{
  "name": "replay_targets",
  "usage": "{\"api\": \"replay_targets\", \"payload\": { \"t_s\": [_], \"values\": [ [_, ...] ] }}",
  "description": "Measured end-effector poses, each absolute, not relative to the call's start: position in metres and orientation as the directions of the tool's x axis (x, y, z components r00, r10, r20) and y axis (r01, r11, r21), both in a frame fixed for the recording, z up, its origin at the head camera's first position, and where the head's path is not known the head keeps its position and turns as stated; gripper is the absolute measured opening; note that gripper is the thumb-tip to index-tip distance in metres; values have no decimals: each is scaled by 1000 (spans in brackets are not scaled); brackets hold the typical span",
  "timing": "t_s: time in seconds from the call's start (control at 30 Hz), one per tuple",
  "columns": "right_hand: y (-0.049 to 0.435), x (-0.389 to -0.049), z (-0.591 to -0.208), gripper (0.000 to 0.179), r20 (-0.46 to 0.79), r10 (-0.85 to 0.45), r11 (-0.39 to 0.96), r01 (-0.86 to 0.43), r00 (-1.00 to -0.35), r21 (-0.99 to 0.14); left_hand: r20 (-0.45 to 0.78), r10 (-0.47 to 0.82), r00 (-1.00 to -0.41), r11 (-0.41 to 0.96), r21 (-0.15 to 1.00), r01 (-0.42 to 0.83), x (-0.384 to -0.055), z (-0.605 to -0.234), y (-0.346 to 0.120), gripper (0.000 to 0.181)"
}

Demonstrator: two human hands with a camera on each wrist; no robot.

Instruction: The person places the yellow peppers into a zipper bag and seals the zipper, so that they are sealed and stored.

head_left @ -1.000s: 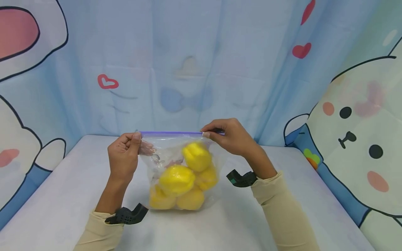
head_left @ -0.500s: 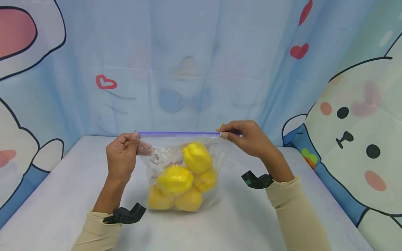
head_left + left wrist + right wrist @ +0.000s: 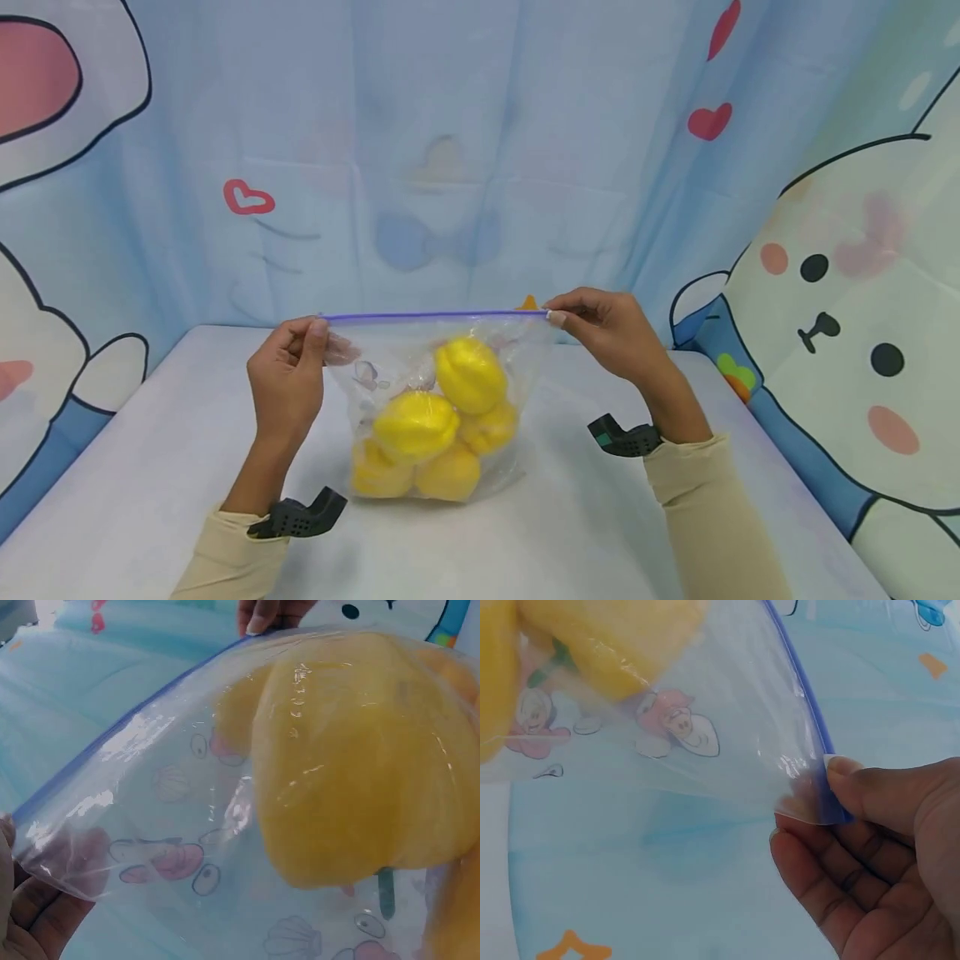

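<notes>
A clear zip bag (image 3: pixel 390 358) with a purple seal strip along its top stands on the table, holding several yellow, lobed fruits (image 3: pixel 471 375) that look like lemons or peppers. My left hand (image 3: pixel 288 375) pinches the top left corner between thumb and fingers. At the other end of the strip, my right hand (image 3: pixel 611 329) pinches the top right corner. The strip is stretched straight between both hands. The right wrist view shows the thumb pressed on the purple strip (image 3: pixel 810 712) at its end. Faint printed cartoon figures show on or through the plastic (image 3: pixel 161 859).
The pale table (image 3: pixel 465 550) lies under the bag. A blue curtain (image 3: pixel 435 100) with hearts and cartoon animals hangs behind. A black wrist camera (image 3: pixel 300 514) sits on the left forearm, another wrist camera (image 3: pixel 626 436) on the right.
My right hand has slid rightward along the purple strip to the bag's corner. The left hand keeps its grip on the left corner, and the bag stays in place.
</notes>
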State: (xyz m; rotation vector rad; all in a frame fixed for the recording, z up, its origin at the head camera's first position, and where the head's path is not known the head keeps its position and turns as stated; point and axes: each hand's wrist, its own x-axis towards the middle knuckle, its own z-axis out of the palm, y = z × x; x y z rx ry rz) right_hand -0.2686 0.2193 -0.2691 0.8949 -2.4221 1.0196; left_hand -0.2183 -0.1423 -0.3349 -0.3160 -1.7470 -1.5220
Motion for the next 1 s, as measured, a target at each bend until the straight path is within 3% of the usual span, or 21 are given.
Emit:
{"api": "replay_targets", "payload": {
  "t_s": [0.07, 0.13, 0.2, 0.27, 0.33, 0.4, 0.5, 0.67, 0.83, 0.93, 1.0],
  "values": [
    [220, -269, -273, 17, 555, -399, 527, -678, -730, -512, 673, -261, -692, 189, 738, 647, -220, -339, -143, 34],
    [220, -270, -277, 17, 567, -382, 513, -678, -730, -527, 621, -172, -765, 102, 783, 613, -223, -344, -145, 50],
    [219, -271, -281, 17, 579, -360, 481, -677, -732, -557, 535, -42, -844, 81, 844, 531, -226, -351, -148, 61],
    [218, -272, -286, 18, 588, -332, 436, -673, -737, -597, 449, 111, -887, 112, 881, 460, -230, -358, -151, 68],
    [216, -273, -292, 24, 593, -301, 378, -664, -747, -645, 394, 236, -888, 129, 893, 431, -234, -366, -152, 76],
    [215, -274, -300, 33, 591, -281, 288, -654, -756, -699, 375, 346, -860, 55, 907, 417, -238, -372, -151, 79],
    [211, -277, -316, 53, 544, -269, 149, -592, -795, -792, 368, 433, -823, -89, 926, 367, -242, -377, -149, 67],
    [205, -279, -356, 74, 350, -349, -32, -362, -869, -932, 342, 468, -814, -166, 940, 299, -241, -379, -145, 55],
    [201, -278, -392, 85, 157, -551, 76, -237, -820, -969, 261, 425, -867, -37, 962, 272, -242, -381, -145, 61],
    [195, -277, -401, 90, 66, -564, 158, -186, -823, -970, 118, 353, -928, 120, 978, 170, -246, -385, -145, 68],
    [192, -276, -406, 88, 28, -547, 187, -155, -837, -970, 26, 329, -944, 213, 972, 101, -246, -389, -146, 87]
  ]
}}
